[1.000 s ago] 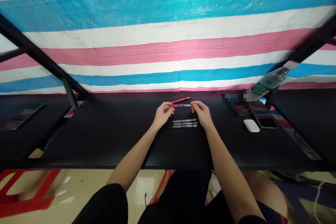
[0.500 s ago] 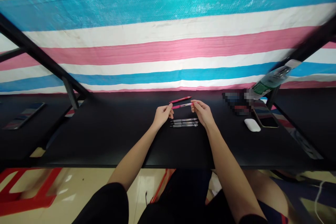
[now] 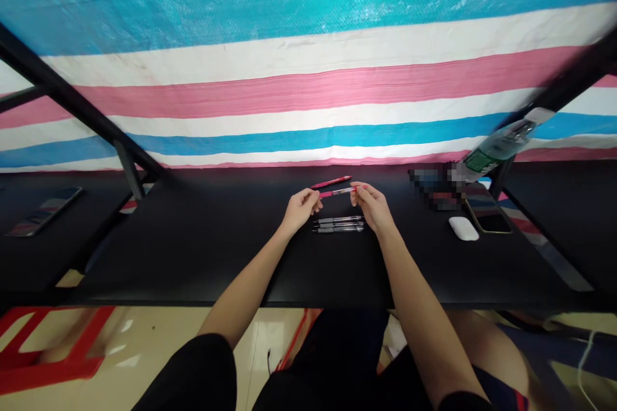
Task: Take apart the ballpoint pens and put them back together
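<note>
A pink pen with a clear barrel (image 3: 340, 192) is held level between both hands, above the black table (image 3: 193, 244). My left hand (image 3: 302, 207) pinches its pink left end. The right end sits in the fingers of my right hand (image 3: 371, 202), which is closed on it. Just behind, a red pen (image 3: 331, 182) lies on the table. Nearer to me lie several grey and clear pens (image 3: 339, 225) side by side, their right ends close to my right hand.
To the right are a white case (image 3: 463, 228), a phone (image 3: 489, 217), a blurred-out patch and a tilted plastic bottle (image 3: 499, 149). Another phone (image 3: 45, 212) lies far left. A striped sheet (image 3: 308, 90) hangs behind, between black posts. Below left stands a red stool (image 3: 72, 353).
My left hand has shifted slightly to the right along the pink pen. My right hand has hardly moved, and the pens on the table look the same.
</note>
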`<state>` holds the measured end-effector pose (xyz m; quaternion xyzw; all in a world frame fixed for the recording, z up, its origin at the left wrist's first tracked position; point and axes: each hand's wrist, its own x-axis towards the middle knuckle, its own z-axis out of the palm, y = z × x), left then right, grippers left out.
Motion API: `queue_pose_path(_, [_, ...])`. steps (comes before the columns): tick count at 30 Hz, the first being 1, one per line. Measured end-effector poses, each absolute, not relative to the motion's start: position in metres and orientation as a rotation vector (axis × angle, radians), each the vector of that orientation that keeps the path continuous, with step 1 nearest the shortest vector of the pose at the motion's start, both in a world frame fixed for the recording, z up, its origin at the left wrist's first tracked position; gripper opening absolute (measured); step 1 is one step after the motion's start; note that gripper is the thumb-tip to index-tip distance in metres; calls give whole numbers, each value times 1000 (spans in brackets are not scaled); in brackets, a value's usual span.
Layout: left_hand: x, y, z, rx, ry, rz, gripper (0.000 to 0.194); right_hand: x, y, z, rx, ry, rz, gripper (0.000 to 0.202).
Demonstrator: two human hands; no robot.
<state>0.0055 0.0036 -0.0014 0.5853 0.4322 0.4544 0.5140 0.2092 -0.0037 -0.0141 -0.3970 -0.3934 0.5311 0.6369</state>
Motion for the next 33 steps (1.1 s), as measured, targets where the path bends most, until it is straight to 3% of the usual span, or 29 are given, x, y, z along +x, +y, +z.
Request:
queue_pose_path(19, [6,2,3,1381,1013,1091,27,211,-5,-13,-928,-974,1181,34])
queue_pose_path(23, [4,4,1,1354,1096,1086,40,212,-5,-13,-906,-937,1188,32])
queue_pose_path(33, [1,8,-2,1144,1052,1212,25,224,5,-25,-953,-828,1033,30])
